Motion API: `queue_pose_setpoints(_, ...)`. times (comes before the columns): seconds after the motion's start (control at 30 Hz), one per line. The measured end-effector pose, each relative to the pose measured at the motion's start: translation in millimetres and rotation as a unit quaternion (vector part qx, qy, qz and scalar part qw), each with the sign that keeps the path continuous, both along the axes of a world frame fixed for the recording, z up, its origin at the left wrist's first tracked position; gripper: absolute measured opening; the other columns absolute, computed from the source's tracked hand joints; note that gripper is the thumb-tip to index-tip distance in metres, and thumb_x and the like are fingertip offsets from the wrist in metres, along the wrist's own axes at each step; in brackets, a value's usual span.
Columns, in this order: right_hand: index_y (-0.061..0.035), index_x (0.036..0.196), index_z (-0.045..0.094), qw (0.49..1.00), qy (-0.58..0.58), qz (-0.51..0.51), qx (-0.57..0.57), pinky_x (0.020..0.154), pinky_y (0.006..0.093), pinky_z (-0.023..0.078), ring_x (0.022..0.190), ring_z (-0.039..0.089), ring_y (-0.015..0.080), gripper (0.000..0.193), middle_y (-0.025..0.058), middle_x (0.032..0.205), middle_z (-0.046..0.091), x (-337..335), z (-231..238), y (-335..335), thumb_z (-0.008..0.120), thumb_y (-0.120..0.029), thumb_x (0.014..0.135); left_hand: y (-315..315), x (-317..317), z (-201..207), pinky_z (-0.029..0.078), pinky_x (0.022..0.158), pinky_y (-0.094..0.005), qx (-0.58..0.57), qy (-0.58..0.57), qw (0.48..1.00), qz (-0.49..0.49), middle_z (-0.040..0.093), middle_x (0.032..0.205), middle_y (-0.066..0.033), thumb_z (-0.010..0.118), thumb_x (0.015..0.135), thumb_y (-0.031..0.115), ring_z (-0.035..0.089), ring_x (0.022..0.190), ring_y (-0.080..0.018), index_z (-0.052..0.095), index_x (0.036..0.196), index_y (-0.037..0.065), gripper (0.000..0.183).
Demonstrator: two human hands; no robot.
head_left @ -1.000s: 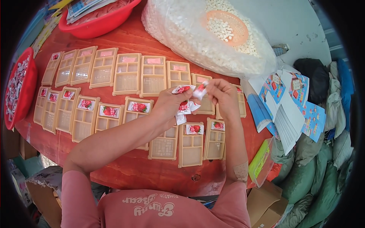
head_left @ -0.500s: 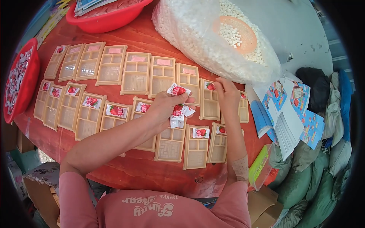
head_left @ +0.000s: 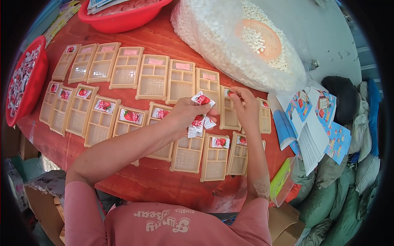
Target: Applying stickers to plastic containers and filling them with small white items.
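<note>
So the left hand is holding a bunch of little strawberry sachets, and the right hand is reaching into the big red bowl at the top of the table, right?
Not quite. The left hand does hold a bunch of strawberry sachets, but the right hand is not at the red bowl. The head view shows it down at a tan compartment tray in the upper row, fingertips at a sachet there.

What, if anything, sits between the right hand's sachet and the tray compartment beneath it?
Nothing visible. The right hand presses a red-and-white sachet into the top compartment of a beige tray; the left hand, holding more sachets, stays off to the side.
</note>
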State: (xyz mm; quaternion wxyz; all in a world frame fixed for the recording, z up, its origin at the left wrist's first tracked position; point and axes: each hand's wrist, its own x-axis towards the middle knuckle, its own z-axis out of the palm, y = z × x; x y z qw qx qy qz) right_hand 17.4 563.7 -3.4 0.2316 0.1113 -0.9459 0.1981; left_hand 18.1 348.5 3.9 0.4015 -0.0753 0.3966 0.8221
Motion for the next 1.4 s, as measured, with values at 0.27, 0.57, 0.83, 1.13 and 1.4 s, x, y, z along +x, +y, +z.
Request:
queue_pose_setpoints(0.27, -0.0013, 0.091, 0.063, 0.877, -0.362, 0.129, -0.29, 0.062, 0.0217, 0.042, 0.071, 0.055, 0.0058, 0.013, 0.0001, 0.076, 0.062, 6.9, 52.3, -53.2, 0.06, -0.01, 0.082, -5.6, 1.0, 1.7, 0.054, 0.061, -0.0279, -0.02, 0.051, 0.997, -0.061, 0.063, 0.082, -0.0157, 0.053, 0.087, 0.009, 0.063, 0.071, -0.0192, 0.059, 0.092, -0.007, 0.018)
queue_pose_setpoints(0.57, -0.0054, 0.083, 0.06, 0.995, -0.006, 0.063, 0.082, 0.064, 0.0322, 0.045, 0.073, 0.057, 0.0204, 0.006, 0.0063, 0.078, 0.06, -62.0, 23.3, -42.2, 0.056, -0.01, 0.081, -22.6, -3.0, 4.1, 0.056, 0.073, -0.0299, 0.065, -0.076, 0.993, 0.06, 0.059, 0.093, -0.0144, 0.05, 0.09, 0.028, 0.061, 0.085, -0.0213, 0.053, 0.103, -0.004, 0.034)
queue_pose_setpoints(0.83, -0.0072, 0.083, 0.061, 0.979, -0.06, 0.067, 0.184, 0.071, 0.0387, 0.046, 0.081, 0.058, 0.0268, 0.01, 0.0096, 0.085, 0.061, -82.7, 9.2, -51.5, 0.058, -0.009, 0.074, -43.2, -11.7, 0.8, 0.049, 0.09, -0.0377, 0.133, -0.094, 0.975, 0.154, 0.053, 0.108, -0.0167, 0.049, 0.083, 0.004, 0.056, 0.099, -0.0259, 0.045, 0.115, -0.005, 0.034)
queue_pose_setpoints(1.13, -0.0033, 0.093, 0.061, 0.876, -0.32, 0.055, -0.356, 0.056, 0.0233, 0.044, 0.065, 0.056, 0.0098, 0.017, 0.0027, 0.078, 0.062, -46.7, 39.8, -69.3, 0.062, -0.015, 0.081, -48.3, -19.2, -5.8, 0.049, 0.088, -0.0345, 0.12, -0.003, 0.979, 0.166, 0.048, 0.118, -0.0144, 0.044, 0.08, -0.012, 0.052, 0.106, -0.024, 0.039, 0.125, 0.002, 0.047)
queue_pose_setpoints(1.4, -0.0026, 0.096, 0.06, 0.859, -0.43, 0.081, -0.266, 0.051, 0.0176, 0.041, 0.06, 0.052, 0.0038, 0.021, -0.001, 0.074, 0.059, -31.7, 56.5, -91.2, 0.064, -0.015, 0.08, -49.8, -19.9, -5.2, 0.047, 0.092, -0.0321, 0.148, 0.047, 0.971, 0.182, 0.049, 0.121, -0.0135, 0.049, 0.079, -0.011, 0.051, 0.111, -0.0206, 0.041, 0.125, 0.003, 0.049)
